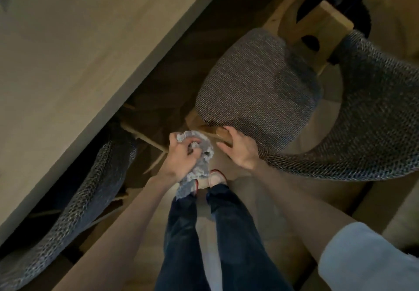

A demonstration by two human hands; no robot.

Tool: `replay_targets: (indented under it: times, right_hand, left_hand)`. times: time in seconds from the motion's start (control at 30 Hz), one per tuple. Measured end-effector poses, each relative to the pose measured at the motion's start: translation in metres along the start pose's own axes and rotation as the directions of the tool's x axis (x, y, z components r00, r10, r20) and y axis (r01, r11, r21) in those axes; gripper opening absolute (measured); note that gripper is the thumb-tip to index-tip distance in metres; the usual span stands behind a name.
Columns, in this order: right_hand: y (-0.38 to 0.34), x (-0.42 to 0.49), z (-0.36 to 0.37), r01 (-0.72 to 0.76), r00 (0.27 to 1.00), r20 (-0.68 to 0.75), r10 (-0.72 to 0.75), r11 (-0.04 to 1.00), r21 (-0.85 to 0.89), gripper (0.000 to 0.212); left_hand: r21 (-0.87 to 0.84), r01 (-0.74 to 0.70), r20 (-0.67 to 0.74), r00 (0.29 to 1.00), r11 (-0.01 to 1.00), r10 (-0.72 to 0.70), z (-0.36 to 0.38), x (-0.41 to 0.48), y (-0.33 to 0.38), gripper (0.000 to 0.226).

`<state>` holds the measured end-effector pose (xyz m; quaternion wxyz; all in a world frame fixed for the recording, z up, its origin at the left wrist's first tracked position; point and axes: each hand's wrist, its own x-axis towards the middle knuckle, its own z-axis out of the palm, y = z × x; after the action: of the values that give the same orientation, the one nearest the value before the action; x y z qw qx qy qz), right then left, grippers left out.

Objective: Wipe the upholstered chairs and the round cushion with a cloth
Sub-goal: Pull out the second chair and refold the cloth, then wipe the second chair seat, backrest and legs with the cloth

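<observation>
A grey upholstered chair stands to the right, its woven seat (258, 84) facing me and its curved backrest (362, 118) wrapping round the right side. My right hand (238, 148) rests on the wooden front corner of that seat, fingers curled over the edge. My left hand (181, 157) is bunched around a crumpled light grey cloth (199, 154), held just left of the chair, above my feet. A second upholstered chair (74, 202) is tucked under the table at the lower left, only its backrest showing. No round cushion is visible.
A long wooden table (74, 41) runs diagonally across the upper left. Wooden chair legs (147, 138) cross the dark space under it. A wooden bracket and black pole (328, 18) stand behind the right chair. My legs and shoes (215, 179) are on the pale floor.
</observation>
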<state>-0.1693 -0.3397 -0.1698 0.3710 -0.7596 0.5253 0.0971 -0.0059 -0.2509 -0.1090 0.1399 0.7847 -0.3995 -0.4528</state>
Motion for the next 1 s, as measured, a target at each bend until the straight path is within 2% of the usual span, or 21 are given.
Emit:
replay_targets:
  times: [0.1, 0.23, 0.37, 0.43, 0.53, 0.67, 0.73, 0.77, 0.8, 0.83, 0.87, 0.93, 0.97, 1.0]
  right_hand:
    - [0.010, 0.015, 0.008, -0.081, 0.996, -0.042, 0.073, 0.972, -0.223, 0.042]
    - [0.018, 0.012, 0.006, -0.024, 0.999, -0.042, 0.011, 0.948, -0.316, 0.034]
    - [0.040, -0.027, 0.003, -0.061, 0.998, 0.000, 0.065, 0.926, -0.373, 0.024]
    - [0.059, -0.053, 0.005, -0.067, 0.994, 0.049, 0.095, 0.911, -0.407, 0.027]
    - [0.094, -0.107, 0.007, -0.222, 0.968, 0.036, 0.248, 0.917, -0.331, 0.034]
    - [0.141, -0.168, 0.015, -0.447, 0.894, -0.141, 0.426, 0.873, -0.194, 0.035]
    - [0.150, -0.186, 0.025, -0.551, 0.802, -0.265, 0.535, 0.834, 0.016, 0.032]
    - [0.149, -0.190, 0.031, -0.595, 0.704, -0.334, 0.627, 0.778, 0.205, 0.031]
    - [0.141, -0.191, 0.038, -0.595, 0.572, -0.377, 0.729, 0.685, 0.421, 0.033]
    - [0.132, -0.190, 0.046, -0.548, 0.440, -0.373, 0.817, 0.573, 0.609, 0.038]
    - [0.121, -0.188, 0.056, -0.487, 0.350, -0.326, 0.878, 0.468, 0.738, 0.045]
    - [0.104, -0.181, 0.075, -0.368, 0.300, -0.197, 0.933, 0.304, 0.879, 0.069]
    - [0.100, -0.176, 0.084, -0.324, 0.287, -0.182, 0.941, 0.274, 0.906, 0.078]
    - [0.100, -0.171, 0.090, -0.304, 0.261, -0.213, 0.942, 0.289, 0.907, 0.081]
  left_hand:
    - [0.043, -0.009, 0.026, 1.000, 0.999, 0.008, 0.004, 0.019, -0.006, 0.030]
    - [0.127, -0.058, 0.066, 0.997, 0.990, 0.050, 0.005, 0.026, -0.011, 0.032]
    - [0.142, -0.159, 0.154, 0.979, 0.977, 0.137, 0.009, 0.022, -0.014, 0.024]
    - [0.155, -0.180, 0.163, 0.974, 0.971, 0.155, 0.013, 0.020, -0.015, 0.027]
    - [0.178, -0.324, 0.241, 0.930, 0.929, 0.278, 0.028, 0.011, -0.010, 0.028]
    - [0.144, -0.478, 0.359, 0.841, 0.867, 0.404, 0.056, -0.004, 0.000, 0.028]
    - [0.139, -0.518, 0.388, 0.813, 0.844, 0.435, 0.071, -0.011, 0.007, 0.028]
    - [0.142, -0.534, 0.399, 0.801, 0.833, 0.446, 0.079, -0.013, 0.009, 0.029]
    - [0.144, -0.545, 0.412, 0.792, 0.826, 0.451, 0.086, -0.015, 0.012, 0.029]
    - [0.140, -0.549, 0.424, 0.785, 0.824, 0.451, 0.092, -0.017, 0.013, 0.029]
    - [0.135, -0.548, 0.433, 0.782, 0.825, 0.449, 0.098, -0.018, 0.013, 0.029]
    - [0.138, -0.548, 0.445, 0.778, 0.825, 0.443, 0.109, -0.018, 0.013, 0.029]
    - [0.143, -0.551, 0.450, 0.776, 0.822, 0.442, 0.114, -0.017, 0.012, 0.028]
    - [0.148, -0.559, 0.457, 0.770, 0.816, 0.445, 0.118, -0.015, 0.011, 0.028]
